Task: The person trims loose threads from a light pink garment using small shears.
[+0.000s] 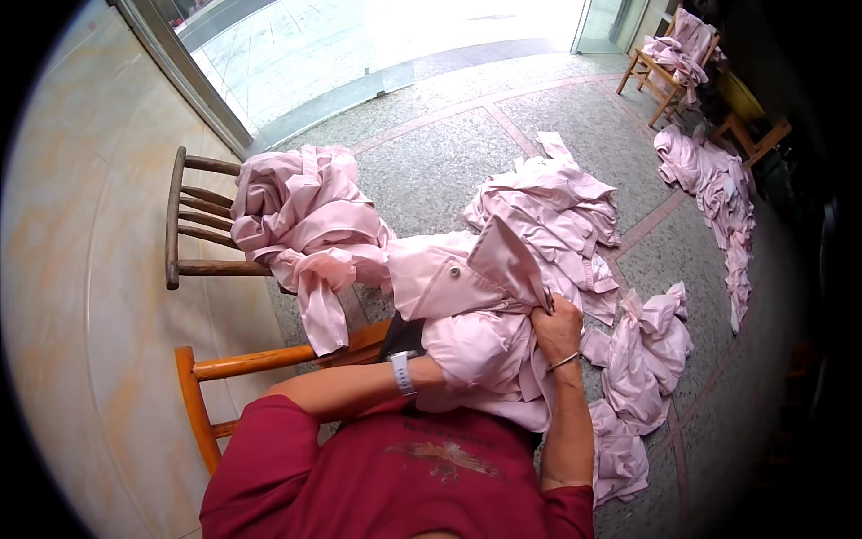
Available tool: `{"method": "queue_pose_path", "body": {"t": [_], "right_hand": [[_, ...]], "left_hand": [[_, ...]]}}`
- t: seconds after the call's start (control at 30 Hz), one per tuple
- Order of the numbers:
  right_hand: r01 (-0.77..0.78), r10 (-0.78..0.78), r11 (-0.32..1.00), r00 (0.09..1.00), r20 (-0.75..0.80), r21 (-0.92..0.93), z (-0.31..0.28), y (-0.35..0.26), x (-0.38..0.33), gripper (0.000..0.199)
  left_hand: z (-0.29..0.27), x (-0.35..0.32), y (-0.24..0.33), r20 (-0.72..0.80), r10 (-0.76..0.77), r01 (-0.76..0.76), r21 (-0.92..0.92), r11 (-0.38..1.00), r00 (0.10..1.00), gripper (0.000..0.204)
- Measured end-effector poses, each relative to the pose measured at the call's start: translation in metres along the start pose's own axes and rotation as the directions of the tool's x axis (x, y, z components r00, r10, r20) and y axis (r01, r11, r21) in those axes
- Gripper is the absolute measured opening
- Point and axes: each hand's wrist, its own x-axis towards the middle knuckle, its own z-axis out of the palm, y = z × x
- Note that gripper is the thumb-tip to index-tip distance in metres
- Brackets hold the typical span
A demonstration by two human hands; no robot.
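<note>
Open room: I saw the terrazzo floor [431, 171] mostly bare toward the glass door [296, 54] at the top; to my left the tiled wall [81, 269] closed things in.
Garment: the pink garment [467, 314] lay across my lap, its long axis running from the lower right up toward the dark wooden chair [193, 242], collar flap standing up and pointing away from me.
Right hand: my right hand [557, 328] was curled tight on a fold of the garment near the flap, a small tool in it that I could not make out.
Left hand: my left hand [431, 359] was buried under the cloth past the wristwatch [404, 373]; I could not tell how its fingers stood.
Left side: a heap of pink garments [305, 225] draped the dark chair, touching the one on my lap; an orange wooden chair [224, 377] stood just beside my left arm.
Ahead and right: a floor pile [557, 207] sat beyond the lap, crumpled pieces [642, 359] crowded my right knee, and a row [718, 198] ran along the far right below another loaded chair [669, 63].
</note>
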Motion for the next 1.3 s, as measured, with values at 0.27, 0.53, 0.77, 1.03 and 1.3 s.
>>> {"method": "queue_pose_path", "body": {"t": [0.27,0.53,0.77,1.03,1.3], "right_hand": [[-0.117,0.126,0.969,0.992,-0.028,0.216,-0.053,0.075,-0.026,0.023],[-0.370,0.323,0.908,0.917,0.234,0.197,-0.076,0.090,-0.087,0.022],[-0.085,0.076,0.995,0.983,0.165,0.046,-0.101,0.056,-0.069,0.030],[0.477,-0.548,0.825,0.805,0.226,0.302,-0.019,-0.086,-0.001,0.039],[0.415,-0.607,0.787,0.654,0.453,0.456,0.068,-0.076,0.009,0.023]], "left_hand": [[-0.092,-0.192,-0.067,0.258,0.031,0.184,-0.763,0.619,0.966,0.070],[-0.216,-0.260,-0.110,-0.598,-0.597,0.488,-0.358,0.796,0.534,0.013],[-0.177,-0.230,-0.057,-0.747,-0.209,0.131,-0.163,0.978,0.631,0.014],[-0.193,-0.246,0.001,-0.724,0.196,-0.080,0.191,0.978,0.661,0.009],[-0.202,-0.250,0.017,-0.765,0.367,-0.271,0.257,0.928,0.529,0.010]]}}
